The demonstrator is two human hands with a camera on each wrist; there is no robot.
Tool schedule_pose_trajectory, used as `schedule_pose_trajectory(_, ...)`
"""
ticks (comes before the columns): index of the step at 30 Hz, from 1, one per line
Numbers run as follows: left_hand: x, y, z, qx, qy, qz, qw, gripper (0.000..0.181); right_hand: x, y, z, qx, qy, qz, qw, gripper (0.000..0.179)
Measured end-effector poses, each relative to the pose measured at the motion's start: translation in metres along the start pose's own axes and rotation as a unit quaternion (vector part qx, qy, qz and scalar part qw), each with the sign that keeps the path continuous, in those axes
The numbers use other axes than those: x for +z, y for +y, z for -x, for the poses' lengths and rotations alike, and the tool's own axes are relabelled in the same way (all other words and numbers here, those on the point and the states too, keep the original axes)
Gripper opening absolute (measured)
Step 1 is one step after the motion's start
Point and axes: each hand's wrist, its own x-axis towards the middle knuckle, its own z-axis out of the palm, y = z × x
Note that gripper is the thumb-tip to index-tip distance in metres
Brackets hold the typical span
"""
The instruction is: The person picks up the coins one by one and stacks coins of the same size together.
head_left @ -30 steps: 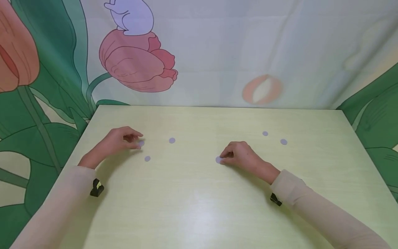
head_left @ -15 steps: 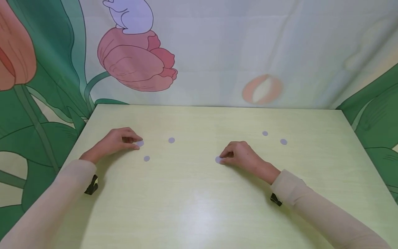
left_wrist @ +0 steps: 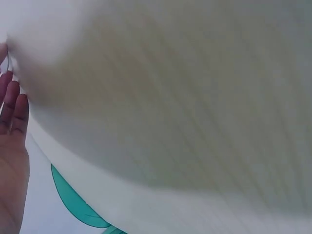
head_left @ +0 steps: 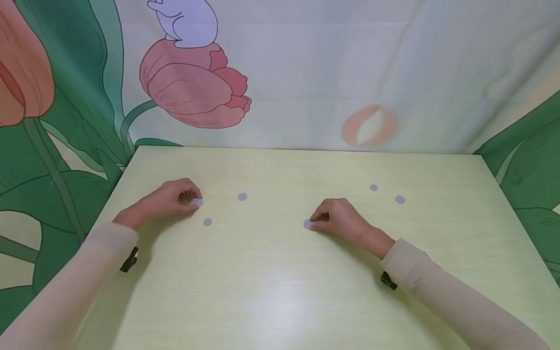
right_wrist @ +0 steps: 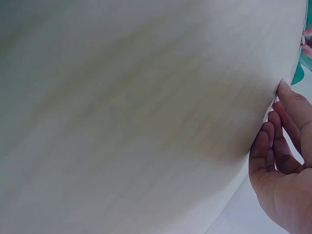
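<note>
In the head view my left hand [head_left: 172, 198] is at the left of the table, thumb and fingertips curled round the edges of a small flat lilac disc [head_left: 198, 202]. My right hand [head_left: 339, 218], nearer the middle, pinches another lilac disc [head_left: 307, 224] low at the tabletop. Its curled fingers [right_wrist: 273, 141] meet the surface in the right wrist view. The left wrist view catches only part of the left hand [left_wrist: 13, 146] at its edge; the disc's face is hidden there. A loose disc [head_left: 207, 222] lies just below the left hand, and one more disc [head_left: 242, 197] to its right.
Two further discs, a far one [head_left: 374, 187] and a slightly larger-looking one [head_left: 400, 200], lie on the right of the pale wooden table [head_left: 271, 272]. A printed curtain [head_left: 297, 73] with flowers hangs right behind the table's back edge.
The left hand's fingers have closed from a wider spread onto the disc's edges. The right hand stays on its disc, and the loose discs lie where they were.
</note>
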Motion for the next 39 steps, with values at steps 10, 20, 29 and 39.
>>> schedule_pose_trajectory(10,0.003,0.012,0.007,0.085,0.018,-0.047,0.9951,0.023,-0.001,-0.001,-0.002,0.006,-0.003,-0.002,1.0000,0.015)
schedule_pose_trajectory(20,-0.001,0.011,0.005,0.033,-0.002,-0.008,0.9994,0.027,-0.002,0.000,-0.001,0.007,-0.003,0.000,1.0000,0.015)
schedule_pose_trajectory(29,-0.002,0.015,0.007,-0.030,0.030,0.017,0.9989,0.030,-0.002,-0.002,-0.001,0.015,-0.008,-0.007,0.9998,0.015)
schedule_pose_trajectory(39,-0.005,0.021,0.005,-0.003,0.111,0.040,0.9931,0.036,-0.001,0.000,0.000,0.012,-0.005,-0.014,0.9998,0.015)
